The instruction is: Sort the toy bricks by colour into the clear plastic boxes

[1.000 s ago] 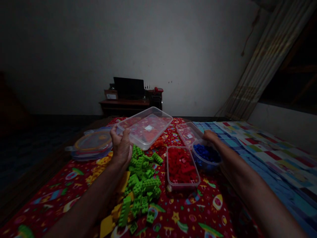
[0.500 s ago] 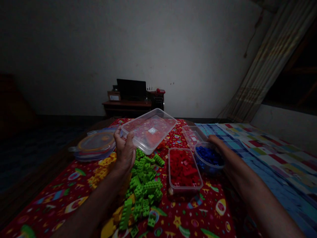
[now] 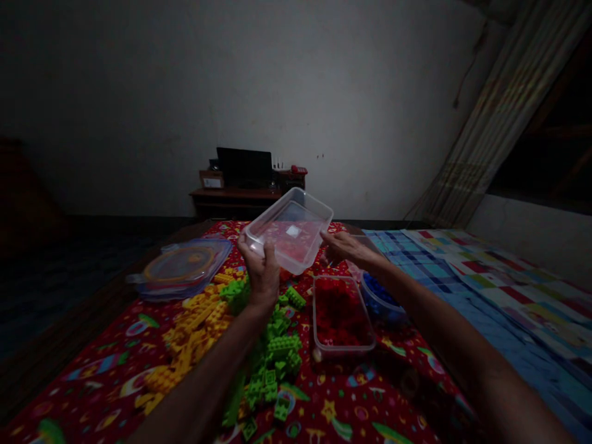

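Note:
A clear rectangular plastic container (image 3: pixel 303 250) is held up, tilted, above the brick piles. My left hand (image 3: pixel 261 271) grips its near left corner, thumb on the rim. My right hand (image 3: pixel 349 250) is closed at the container's right wall, its lower fingers dim and partly hidden. Below my left forearm lie loose green toy bricks (image 3: pixel 282 348) and yellow toy bricks (image 3: pixel 198 317). Red bricks (image 3: pixel 340 311) fill a rectangular container (image 3: pixel 345 349) right of the green pile. Beside it, a round tub (image 3: pixel 386 305) of blue bricks (image 3: pixel 377 288) is partly covered by my right forearm.
Several clear lids (image 3: pixel 180 271) are stacked on the left of the red patterned cloth (image 3: pixel 333 401). Another clear container (image 3: pixel 354 271) sits behind the blue tub, mostly hidden. Plaid bedding (image 3: pixel 485 296) is at the right. A desk with a monitor (image 3: pixel 245 166) stands against the wall.
My right hand has left the blue tub and moved left to the held container. My left hand has shifted right and slightly up with that container.

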The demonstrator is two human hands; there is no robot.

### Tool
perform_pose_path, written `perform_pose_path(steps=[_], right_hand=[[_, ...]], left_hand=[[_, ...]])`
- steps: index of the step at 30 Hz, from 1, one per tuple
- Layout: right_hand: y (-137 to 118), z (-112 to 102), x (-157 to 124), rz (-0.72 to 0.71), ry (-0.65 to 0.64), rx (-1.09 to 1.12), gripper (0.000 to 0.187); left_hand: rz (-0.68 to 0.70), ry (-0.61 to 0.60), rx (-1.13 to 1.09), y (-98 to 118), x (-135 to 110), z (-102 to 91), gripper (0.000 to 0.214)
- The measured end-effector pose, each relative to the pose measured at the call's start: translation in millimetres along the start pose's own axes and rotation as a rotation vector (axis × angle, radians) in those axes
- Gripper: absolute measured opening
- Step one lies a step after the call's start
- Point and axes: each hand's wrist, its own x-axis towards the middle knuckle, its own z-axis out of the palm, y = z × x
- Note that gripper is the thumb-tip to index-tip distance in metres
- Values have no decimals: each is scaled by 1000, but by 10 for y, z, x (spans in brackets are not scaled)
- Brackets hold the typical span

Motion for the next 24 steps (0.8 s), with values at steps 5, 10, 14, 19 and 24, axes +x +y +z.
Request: perform_pose_path(steps=[5,10,14,19,24], right_hand=[[-71,161,100,49,104,-142,31],[190,-222,284,99,259,-544,18],[455,-474,357,163,234,-656,19],[713,-565,445,225,186,-729,19],[750,-612,485,272,119,-778,18]], left_hand=[[-69,-39,40,73,-73,96,57],[-79,-376,176,-19,-70,-176,40],[120,-468,279,-43,-22,-629,34],[307,-492,466,-121,-14,-1236,27],[337,-510,597,-298,-90,-1705,31]])
